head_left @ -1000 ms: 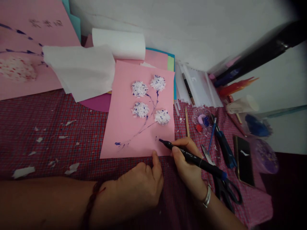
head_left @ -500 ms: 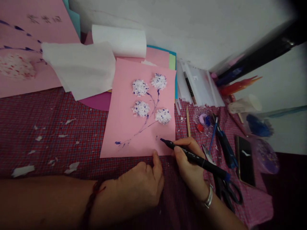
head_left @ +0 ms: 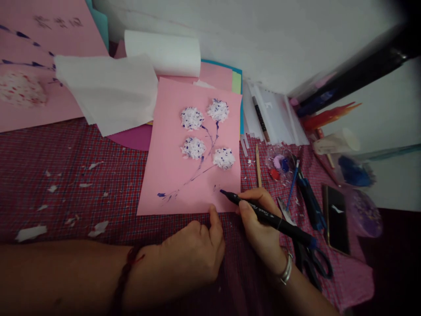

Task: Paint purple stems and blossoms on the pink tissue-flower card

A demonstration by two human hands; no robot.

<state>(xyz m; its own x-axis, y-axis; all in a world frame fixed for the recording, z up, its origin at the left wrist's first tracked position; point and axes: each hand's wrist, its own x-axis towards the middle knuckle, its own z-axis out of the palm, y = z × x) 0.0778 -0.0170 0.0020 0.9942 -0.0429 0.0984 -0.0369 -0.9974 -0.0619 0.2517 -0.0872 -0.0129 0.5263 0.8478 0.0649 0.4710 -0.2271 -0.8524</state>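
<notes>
A pink sheet (head_left: 171,175) lies on the red checked cloth, with several white tufted flowers (head_left: 204,131) and thin purple stems on it. My right hand (head_left: 259,224) is closed round a black marker (head_left: 266,215), whose tip rests on the sheet's lower right corner beside small marks. My left hand (head_left: 197,252) lies in a loose fist on the cloth, its thumb pressing the sheet's bottom edge. A braided band is on my left wrist, a silver bangle on my right.
White tissue (head_left: 108,90) and a paper roll (head_left: 162,52) lie behind the sheet, with another pink sheet (head_left: 29,66) at far left. At right are scissors (head_left: 309,259), a phone (head_left: 335,219), a brush (head_left: 292,184), a paint palette (head_left: 279,164) and white paper strips (head_left: 276,118). Paper scraps (head_left: 66,197) litter the cloth.
Almost nothing. The marker tip has shifted a touch to the right on the sheet's corner; my left hand stays put.
</notes>
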